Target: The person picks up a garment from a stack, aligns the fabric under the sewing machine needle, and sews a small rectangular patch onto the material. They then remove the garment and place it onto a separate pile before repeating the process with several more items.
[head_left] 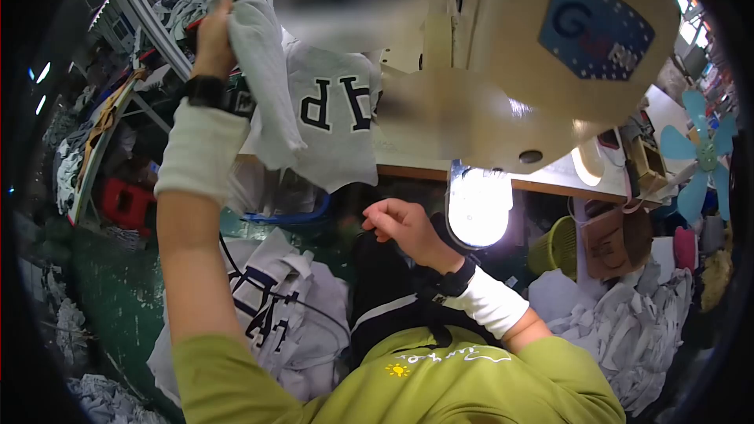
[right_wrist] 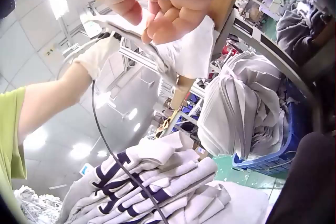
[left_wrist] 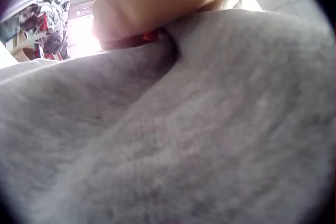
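My left hand is raised at the upper left, gripping a light grey fabric piece with dark letters. The cloth hangs from it over the worktable's front edge. In the left wrist view the grey cloth fills most of the picture, creased under the hand; the fingertips are hidden. My right hand hovers in front of the table edge, below the cloth, holding nothing. Its fingers curl loosely in the right wrist view. A cream sewing machine with a blue sticker stands over the table.
A bright lamp shines under the machine. Lettered grey pieces lie stacked at the lower left, a dark cord across them. A blue basket holds more cloth. To the right are a yellow-green bin, a cloth heap and a fan.
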The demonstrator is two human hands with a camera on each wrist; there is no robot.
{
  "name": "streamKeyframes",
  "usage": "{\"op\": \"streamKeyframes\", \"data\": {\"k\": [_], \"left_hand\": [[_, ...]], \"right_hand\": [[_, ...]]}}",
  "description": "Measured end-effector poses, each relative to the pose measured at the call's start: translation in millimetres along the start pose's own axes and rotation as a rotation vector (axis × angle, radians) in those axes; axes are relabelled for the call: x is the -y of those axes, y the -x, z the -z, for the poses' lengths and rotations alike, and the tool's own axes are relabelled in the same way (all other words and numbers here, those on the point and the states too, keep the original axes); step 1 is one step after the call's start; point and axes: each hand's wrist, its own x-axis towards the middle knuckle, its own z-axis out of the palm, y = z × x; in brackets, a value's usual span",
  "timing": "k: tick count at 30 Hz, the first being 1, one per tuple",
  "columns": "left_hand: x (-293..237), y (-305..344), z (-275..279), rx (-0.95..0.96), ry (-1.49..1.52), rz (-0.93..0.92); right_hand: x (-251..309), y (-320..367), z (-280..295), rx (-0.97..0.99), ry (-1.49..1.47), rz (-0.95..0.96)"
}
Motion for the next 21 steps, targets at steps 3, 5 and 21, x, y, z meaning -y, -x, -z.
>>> {"op": "streamKeyframes", "data": {"k": [3, 5, 21], "left_hand": [[-41.8, 68.3, 3.2, 0.020, 0.061, -0.062], [-49.6, 116.7, 2.1, 0.084, 0.128, -0.031], [15.9, 457.4, -80.1, 0.711, -0.456, 0.254]], "right_hand": [[0.3, 3.5, -11.2, 0.118, -0.269, -0.058], [-0.3, 4.0, -15.9, 0.320, -0.592, -0.269], [18.1, 129.1, 63.7, 0.096, -0.261, -0.083]]}}
